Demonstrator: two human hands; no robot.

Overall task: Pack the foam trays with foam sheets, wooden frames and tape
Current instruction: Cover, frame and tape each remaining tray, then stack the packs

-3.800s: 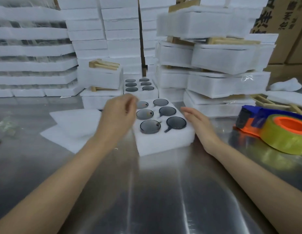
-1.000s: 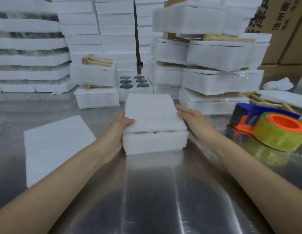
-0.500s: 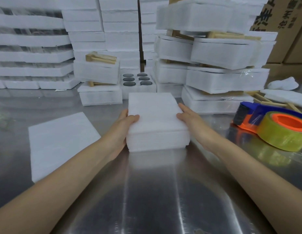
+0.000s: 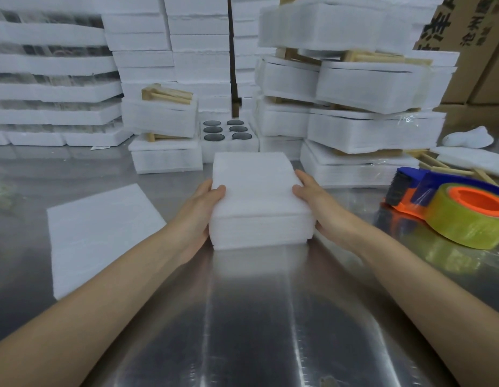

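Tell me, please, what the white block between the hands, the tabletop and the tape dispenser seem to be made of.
White rectangular block: soft expanded foam, matte, with layered fuzzy edges. Grey tabletop: probably stainless steel, brushed, with streaky reflections. Blue-and-orange tape dispenser: likely moulded plastic, smooth and slightly glossy. Its yellowish roll: seemingly clear film tape, shiny.

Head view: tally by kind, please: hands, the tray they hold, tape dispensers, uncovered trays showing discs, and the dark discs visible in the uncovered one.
left hand and right hand: 2
held foam tray: 1
tape dispenser: 1
uncovered tray: 1
dark discs: 6
Total: 11
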